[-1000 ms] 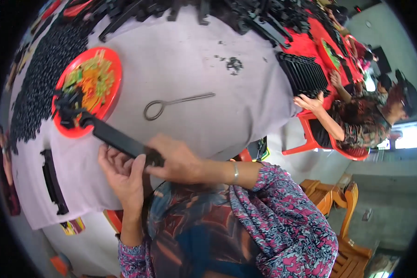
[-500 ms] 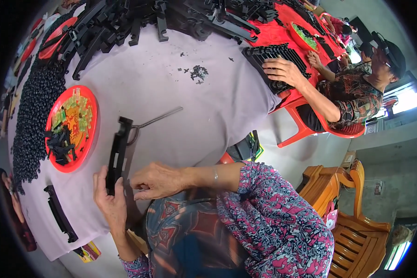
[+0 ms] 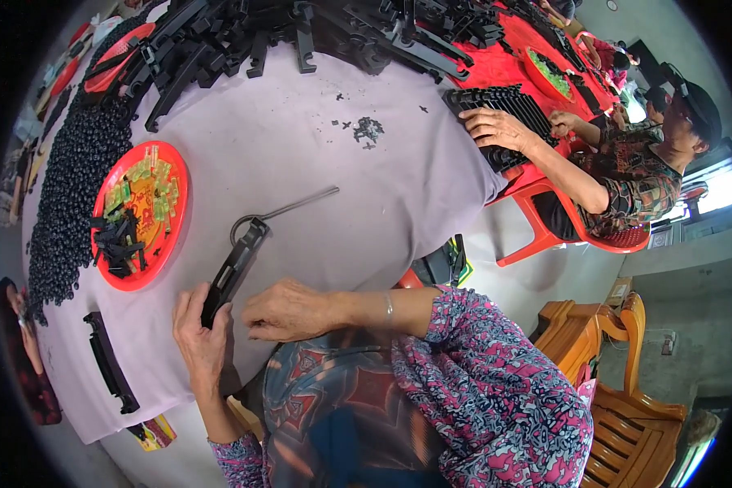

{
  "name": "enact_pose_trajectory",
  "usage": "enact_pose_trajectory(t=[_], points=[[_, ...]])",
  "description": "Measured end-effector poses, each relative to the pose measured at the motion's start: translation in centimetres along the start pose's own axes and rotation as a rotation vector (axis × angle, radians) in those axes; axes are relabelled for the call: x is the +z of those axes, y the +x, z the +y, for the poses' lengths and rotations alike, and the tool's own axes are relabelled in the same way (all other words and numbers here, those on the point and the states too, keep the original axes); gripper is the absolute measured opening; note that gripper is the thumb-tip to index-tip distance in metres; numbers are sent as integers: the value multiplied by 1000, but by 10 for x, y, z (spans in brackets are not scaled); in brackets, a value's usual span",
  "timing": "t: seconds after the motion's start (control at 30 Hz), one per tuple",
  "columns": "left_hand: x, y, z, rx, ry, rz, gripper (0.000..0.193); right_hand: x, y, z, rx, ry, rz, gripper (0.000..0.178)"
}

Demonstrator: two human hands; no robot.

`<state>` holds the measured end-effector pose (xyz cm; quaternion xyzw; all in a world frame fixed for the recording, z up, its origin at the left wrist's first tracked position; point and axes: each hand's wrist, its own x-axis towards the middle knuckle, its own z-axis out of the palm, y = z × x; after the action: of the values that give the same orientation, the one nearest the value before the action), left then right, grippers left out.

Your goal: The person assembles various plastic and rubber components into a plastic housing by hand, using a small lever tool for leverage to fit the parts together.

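Observation:
My left hand grips the near end of a long black plastic part between thumb and fingers. The part slants up and to the right above the cloth. Just right of it my right hand is closed, its fingers curled down; whatever they hold is hidden. Beyond the part's far end lies a thin metal rod with a looped end. A second long black part rests on the cloth to the left of my left hand.
Left stands a red plate with clear yellowish-green pieces and small black pieces. Many black beads cover the table's left side. A heap of black parts lies at the back. Tiny black bits lie mid-table. A co-worker's hand rests on a row of black parts.
The far end of the black part has swung right, so it leans more over the rod's loop. My right hand has turned, with its fingers lower. The whole view has shifted slightly.

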<state>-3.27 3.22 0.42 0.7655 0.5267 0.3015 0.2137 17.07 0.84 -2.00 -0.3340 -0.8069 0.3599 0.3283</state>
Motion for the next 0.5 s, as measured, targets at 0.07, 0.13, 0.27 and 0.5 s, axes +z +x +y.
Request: enact_pose_trajectory(t=[0.07, 0.13, 0.27, 0.5], points=[[0, 1, -1, 8, -2, 2, 41, 1, -1, 1, 9, -1, 8, 18], [-2, 0, -1, -8, -46, -3, 38, 3, 1, 1, 5, 20, 6, 18], [-5, -3, -8, 9, -106, 25, 35, 5, 3, 0, 9, 37, -14, 18], [-7, 4, -20, 147, -105, -39, 37, 1, 2, 1, 25, -53, 27, 14]])
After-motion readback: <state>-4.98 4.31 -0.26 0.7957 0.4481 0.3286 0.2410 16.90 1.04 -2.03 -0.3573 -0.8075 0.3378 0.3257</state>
